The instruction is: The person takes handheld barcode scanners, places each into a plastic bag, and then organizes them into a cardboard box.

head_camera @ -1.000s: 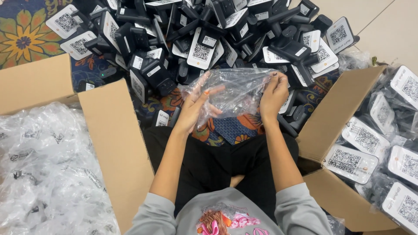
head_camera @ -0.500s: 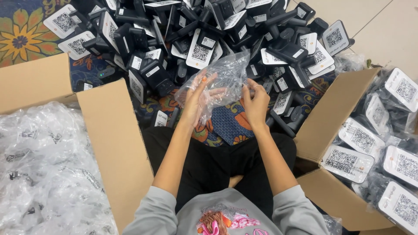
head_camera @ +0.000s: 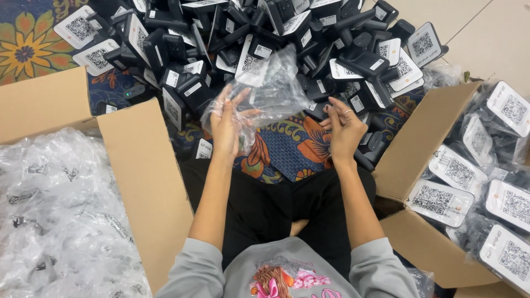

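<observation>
While the left hand [head_camera: 229, 118] pinches the clear plastic bag [head_camera: 270, 91] with fingers half spread, the right hand [head_camera: 343, 128] hangs loosely curled and empty beside it; the bag's mouth wants holding wide above the far pile of black devices [head_camera: 353, 60].

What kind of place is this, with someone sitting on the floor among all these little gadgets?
Probably an informal packing spot in a home or small workshop. A heap of black devices lies on a patterned rug, with a cardboard box of clear bags beside it, and another of bagged devices.
</observation>
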